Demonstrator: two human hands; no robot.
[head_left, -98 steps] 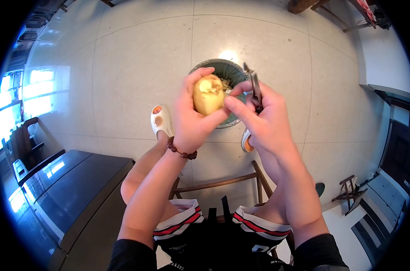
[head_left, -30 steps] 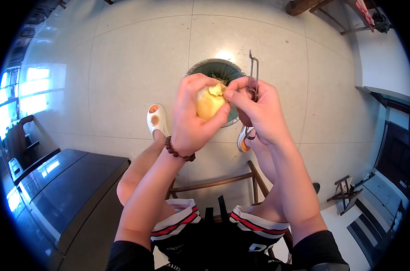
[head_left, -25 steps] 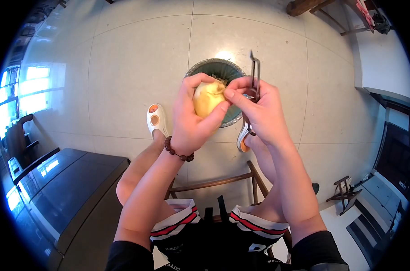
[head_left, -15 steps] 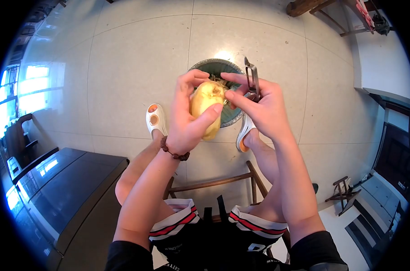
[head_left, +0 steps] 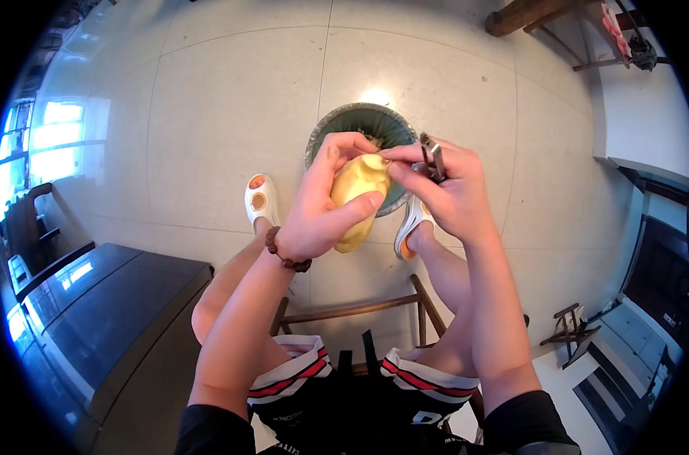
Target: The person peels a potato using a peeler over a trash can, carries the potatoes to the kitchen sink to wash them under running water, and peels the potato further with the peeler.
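Observation:
A large, peeled yellow potato (head_left: 350, 201) lies in my left hand (head_left: 318, 205), whose fingers curl behind it while the thumb rests across its front. In my right hand (head_left: 457, 193) is a metal peeler (head_left: 435, 159), tucked among the fingers and pointing up. The thumb and forefinger of that hand pinch at the potato's upper right end; what lies between the tips is too small to make out. Beneath both hands stands a round green bin (head_left: 397, 125) with a lined rim. Some peelings show inside it, partly hidden by my hands.
White clogs with orange spots, the left one (head_left: 258, 201) and the right one (head_left: 414, 227), flank the bin on the tiled floor (head_left: 231, 98). A glossy dark cabinet (head_left: 109, 296) is at my left. Wooden furniture (head_left: 511, 15) stands far right, and a small wooden stool (head_left: 574, 334) lower right.
The potato has tilted and moved slightly down and right. My right hand's fingertips have come onto its upper end, and the peeler has turned and dropped lower in the hand.

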